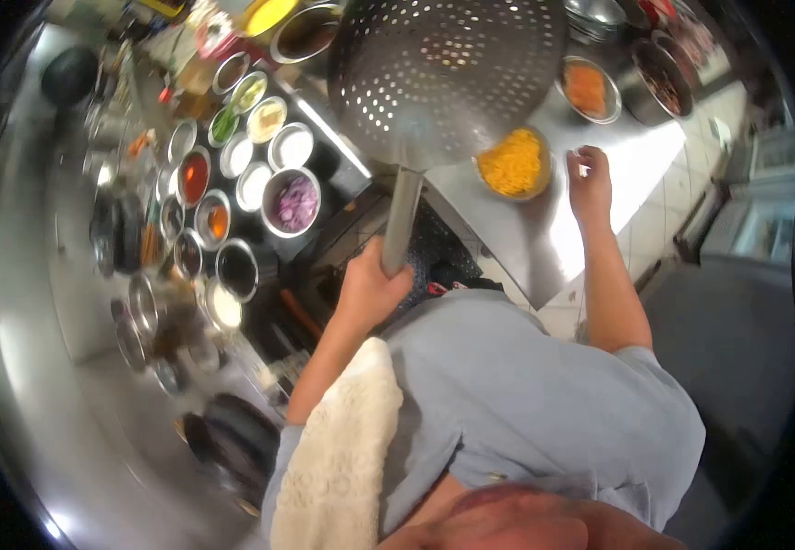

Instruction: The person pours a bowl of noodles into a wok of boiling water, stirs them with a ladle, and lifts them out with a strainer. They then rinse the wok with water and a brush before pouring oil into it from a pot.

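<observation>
My left hand (374,282) is wrapped around the metal handle of a large perforated strainer (452,73). Its wide round pan, full of holes, fills the top middle of the view and hides part of the counter behind it. Over the steel table, my right hand (590,188) is closed with the fingers curled in. A small whitish spot shows at its fingers, too small to name. Just left of that hand sits a bowl of shredded orange-yellow food (514,163). Beyond it stands a bowl with orange pieces (586,90).
On the left counter stand several small metal bowls, among them chopped purple onion (295,203) and a red sauce (194,176). A deep pot (661,82) is at the table's far right. A cream towel (342,458) hangs over my left shoulder.
</observation>
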A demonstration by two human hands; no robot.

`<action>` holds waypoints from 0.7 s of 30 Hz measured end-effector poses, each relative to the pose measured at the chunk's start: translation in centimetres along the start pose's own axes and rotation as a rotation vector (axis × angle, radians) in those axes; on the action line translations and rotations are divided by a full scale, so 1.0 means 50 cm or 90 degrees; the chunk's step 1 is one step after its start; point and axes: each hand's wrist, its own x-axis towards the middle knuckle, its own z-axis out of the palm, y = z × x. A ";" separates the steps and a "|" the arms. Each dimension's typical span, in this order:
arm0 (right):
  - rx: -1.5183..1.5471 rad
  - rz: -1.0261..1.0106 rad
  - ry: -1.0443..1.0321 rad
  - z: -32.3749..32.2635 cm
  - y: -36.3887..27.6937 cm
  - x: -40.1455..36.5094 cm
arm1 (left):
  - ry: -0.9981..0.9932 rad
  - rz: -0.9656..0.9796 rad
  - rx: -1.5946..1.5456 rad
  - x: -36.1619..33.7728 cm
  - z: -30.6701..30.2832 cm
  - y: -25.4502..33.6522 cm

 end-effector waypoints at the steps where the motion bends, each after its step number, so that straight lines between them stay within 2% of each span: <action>1: 0.046 -0.005 -0.007 -0.012 -0.016 0.010 | -0.080 -0.062 -0.141 -0.016 -0.018 -0.013; 2: 0.093 -0.041 -0.012 -0.012 -0.034 0.014 | -0.151 -0.119 -0.289 -0.037 -0.037 -0.029; 3: 0.070 -0.086 -0.042 -0.019 -0.081 0.010 | -0.107 -0.139 -0.303 -0.061 -0.057 -0.047; 5: 0.133 -0.165 -0.154 0.013 -0.140 -0.008 | -0.165 -0.192 -0.469 -0.122 -0.095 -0.086; 7: 0.278 -0.222 -0.229 0.065 -0.228 -0.065 | -0.064 -0.195 -0.505 -0.202 -0.096 -0.155; 9: 0.278 -0.459 -0.243 0.112 -0.328 -0.128 | 0.124 -0.159 -0.318 -0.292 -0.093 -0.205; 10: 0.297 -0.569 -0.277 0.123 -0.391 -0.167 | 0.167 -0.186 -0.327 -0.339 -0.099 -0.215; 12: 0.419 -0.668 -0.493 0.136 -0.537 -0.267 | 0.237 -0.399 -0.375 -0.434 -0.107 -0.221; 14: 0.404 -0.845 -0.515 0.185 -0.672 -0.382 | 0.331 -0.422 -0.318 -0.516 -0.102 -0.248; 16: 0.468 -0.908 -0.561 0.245 -0.789 -0.508 | 0.462 -0.427 -0.255 -0.587 -0.095 -0.261; 17: 0.425 -0.938 -0.558 0.263 -0.838 -0.569 | 0.489 -0.442 -0.252 -0.606 -0.101 -0.260; 19: 0.433 -1.091 -0.428 0.316 -0.892 -0.694 | 0.559 -0.477 -0.130 -0.656 -0.119 -0.262; 20: 0.456 -1.110 -0.436 0.321 -0.898 -0.747 | 0.586 -0.490 -0.131 -0.678 -0.118 -0.281; 21: 0.488 -1.165 -0.514 0.321 -0.895 -0.794 | 0.626 -0.499 -0.112 -0.701 -0.113 -0.313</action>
